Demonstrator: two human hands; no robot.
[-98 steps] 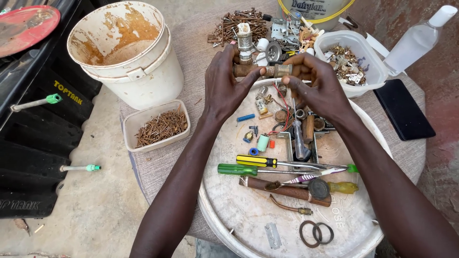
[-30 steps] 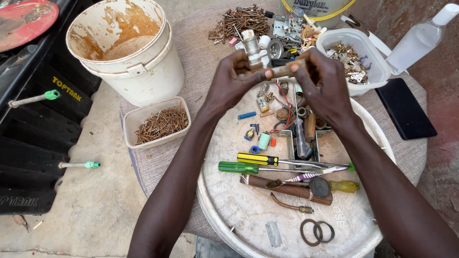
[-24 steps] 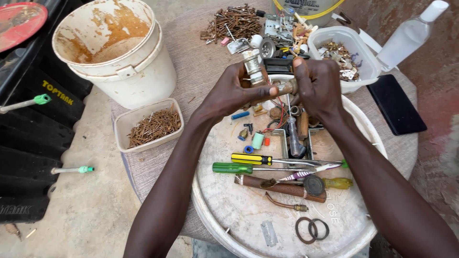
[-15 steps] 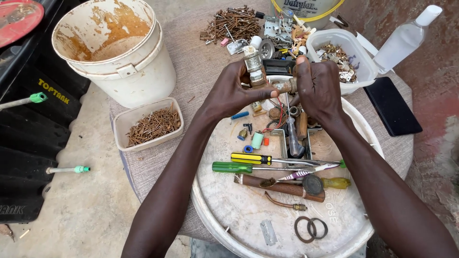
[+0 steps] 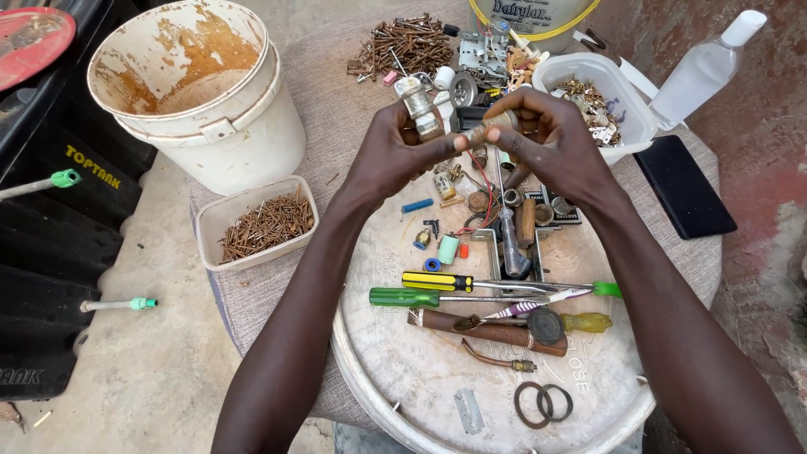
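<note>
**Desk:** Head view: what are the hands doing?

**Photographer:** A person's left hand point(image 5: 395, 155) and right hand point(image 5: 555, 143) meet fingertip to fingertip above the round white surface point(image 5: 437, 378). Both are closed in a pinch on a small metal cylinder point(image 5: 485, 131), held in the air over the clutter of parts.

**Desk:** Anything changed?

**Photographer:** A second ago the hands sat slightly lower and looser. They have since risen and drawn together, so the work appears to have narrowed to this one piece. A stubby grey fitting point(image 5: 418, 105) stands behind the left fingers; whether it is gripped cannot be told.

**Desk:** Materials?

**Photographer:** Dull, scuffed metal throughout. Below the hands lie a screwdriver with a yellow-and-black handle point(image 5: 437, 282) and another with a glossy green handle point(image 5: 403, 297). Two dark rubber rings point(image 5: 545, 403) lie near the rim. Off to the left are a stained white plastic bucket point(image 5: 210, 109) and a shallow tray of rusty nails point(image 5: 261, 223), on coarse grey cloth.
</note>
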